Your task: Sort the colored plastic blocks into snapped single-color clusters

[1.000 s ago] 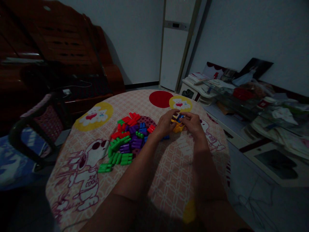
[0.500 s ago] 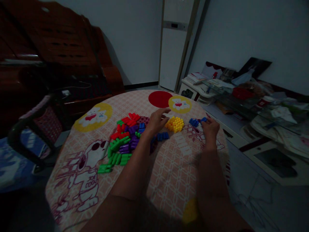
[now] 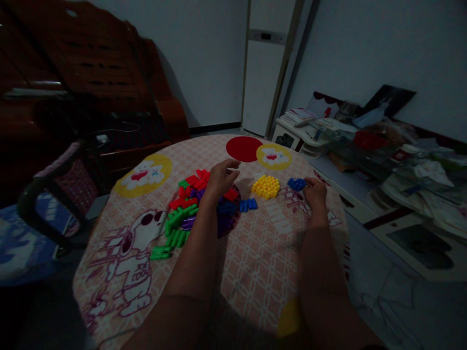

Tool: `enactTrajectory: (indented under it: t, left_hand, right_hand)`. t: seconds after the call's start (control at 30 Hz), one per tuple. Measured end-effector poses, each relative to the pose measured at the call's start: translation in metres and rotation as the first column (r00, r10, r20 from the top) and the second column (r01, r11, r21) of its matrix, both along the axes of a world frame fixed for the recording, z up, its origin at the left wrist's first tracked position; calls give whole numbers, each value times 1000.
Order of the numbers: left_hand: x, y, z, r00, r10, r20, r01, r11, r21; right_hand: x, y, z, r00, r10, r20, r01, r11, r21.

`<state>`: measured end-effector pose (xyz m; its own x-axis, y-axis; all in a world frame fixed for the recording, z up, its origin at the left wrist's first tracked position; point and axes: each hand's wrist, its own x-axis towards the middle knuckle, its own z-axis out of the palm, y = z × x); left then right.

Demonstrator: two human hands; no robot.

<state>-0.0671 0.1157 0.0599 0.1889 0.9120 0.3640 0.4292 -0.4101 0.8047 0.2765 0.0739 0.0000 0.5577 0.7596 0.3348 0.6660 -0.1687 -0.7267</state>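
A pile of plastic peg blocks in red, green, purple and blue lies on a round table covered with a cartoon-dog cloth. My left hand hovers over the pile's right side, fingers spread and slightly curled, holding nothing I can see. A yellow block cluster sits alone on the cloth between my hands. My right hand rests on the cloth at the right, fingers curled against a small blue block cluster. A loose blue piece lies near the middle.
A dark chair with a patterned cushion stands left of the table. Dark wooden furniture fills the back left. A white fridge stands behind. A low cluttered shelf runs along the right wall.
My hands were together around the yellow and blue blocks. They separated: the yellow cluster now lies on the cloth, my right hand moved right with the blue cluster, my left moved over the pile.
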Motion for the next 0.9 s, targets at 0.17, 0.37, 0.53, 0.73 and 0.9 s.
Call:
enactTrajectory:
  t: [0.17,0.37,0.53,0.73,0.9]
  left_hand:
    - [-32,2,3,973,112,-203,-129,989,-72]
    - [-69,8,-7,916,322,-241,-356,928,-111]
    - [-77,5,-1,869,490,70,-483,870,-96]
    - [-95,-3,21,607,631,483,-664,736,-128]
    - [-99,-7,24,544,617,569,-666,730,-156]
  right_hand:
    - [-3,-5,7,995,-101,-3,101,993,53]
    - [-41,-3,38,986,46,-159,-22,989,149]
    - [-123,-7,58,793,591,-150,-588,806,70]
    - [-202,-22,45,440,882,169,-830,471,-299]
    - [-218,-30,36,356,873,333,-730,482,-485]
